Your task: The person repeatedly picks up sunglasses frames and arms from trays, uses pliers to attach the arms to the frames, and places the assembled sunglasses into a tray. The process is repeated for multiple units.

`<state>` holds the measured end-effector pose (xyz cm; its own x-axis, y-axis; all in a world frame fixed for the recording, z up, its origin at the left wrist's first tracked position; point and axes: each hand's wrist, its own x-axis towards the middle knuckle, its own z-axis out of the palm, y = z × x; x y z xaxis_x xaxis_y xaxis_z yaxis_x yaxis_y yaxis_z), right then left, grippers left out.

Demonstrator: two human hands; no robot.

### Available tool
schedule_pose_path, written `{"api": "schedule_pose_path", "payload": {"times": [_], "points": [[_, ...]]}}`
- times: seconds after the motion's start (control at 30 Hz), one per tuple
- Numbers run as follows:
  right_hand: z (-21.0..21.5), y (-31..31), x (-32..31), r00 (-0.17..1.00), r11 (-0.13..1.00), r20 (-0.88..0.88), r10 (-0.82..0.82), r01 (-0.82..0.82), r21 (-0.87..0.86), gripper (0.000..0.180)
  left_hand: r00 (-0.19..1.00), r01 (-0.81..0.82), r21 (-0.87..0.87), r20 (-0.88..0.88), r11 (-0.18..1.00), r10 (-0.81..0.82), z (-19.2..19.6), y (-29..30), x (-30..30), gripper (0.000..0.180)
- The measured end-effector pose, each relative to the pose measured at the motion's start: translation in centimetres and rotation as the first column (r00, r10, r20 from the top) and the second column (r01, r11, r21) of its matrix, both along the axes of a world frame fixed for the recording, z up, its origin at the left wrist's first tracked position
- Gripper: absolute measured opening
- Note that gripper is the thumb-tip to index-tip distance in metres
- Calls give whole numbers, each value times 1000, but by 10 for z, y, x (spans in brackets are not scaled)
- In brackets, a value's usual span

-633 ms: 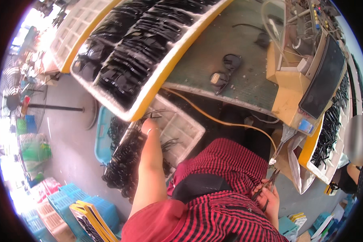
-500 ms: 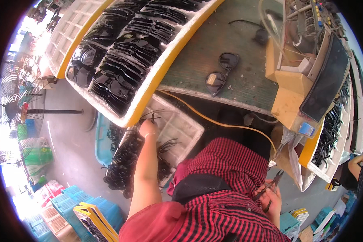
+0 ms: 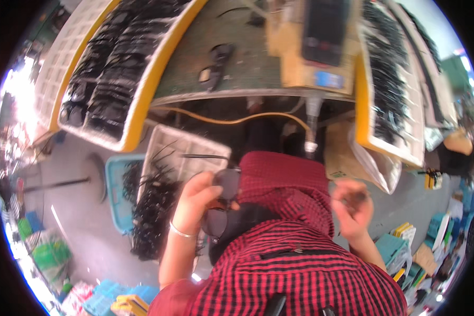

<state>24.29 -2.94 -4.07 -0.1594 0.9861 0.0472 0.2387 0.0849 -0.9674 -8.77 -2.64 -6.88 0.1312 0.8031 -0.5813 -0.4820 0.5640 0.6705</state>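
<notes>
The left grip holds sunglasses at its fingertips.

Fisheye on my head, left of a pair, aimed down.
Looks past my checked clothing; left hand and right hand close, worktop farther off, up top; floor to either side; edges bend outward.

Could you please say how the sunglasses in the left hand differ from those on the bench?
The held sunglasses are in the left hand; the other pair lies on the bench. The held sunglasses look larger in view than the other pair. The other pair bears a pale patch; none shows on the held sunglasses. Both have dark lenses.
</notes>
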Motion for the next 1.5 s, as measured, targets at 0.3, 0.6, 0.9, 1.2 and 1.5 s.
{"api": "schedule_pose_path", "payload": {"times": [0.3,0.6,0.9,1.2,1.5], "points": [[24,13,-21,996,986,19,-82,79,149,7,699,708,185,-56,681,-713,11,40,88,16],[-42,15,-23,942,965,-260,-213,160,-208,9,928,362,298,-18,884,-373,-26,11,116,38],[-53,53,-21,933,940,-250,-258,184,-287,16,988,38,130,142,991,-57,-36,50,133,37],[-52,57,-24,849,939,-450,-276,137,-316,18,999,3,198,49,980,-13,-20,58,130,37],[-54,54,-28,789,945,-545,-285,134,-299,17,1000,10,248,-2,969,-10,-18,62,130,37]]}}
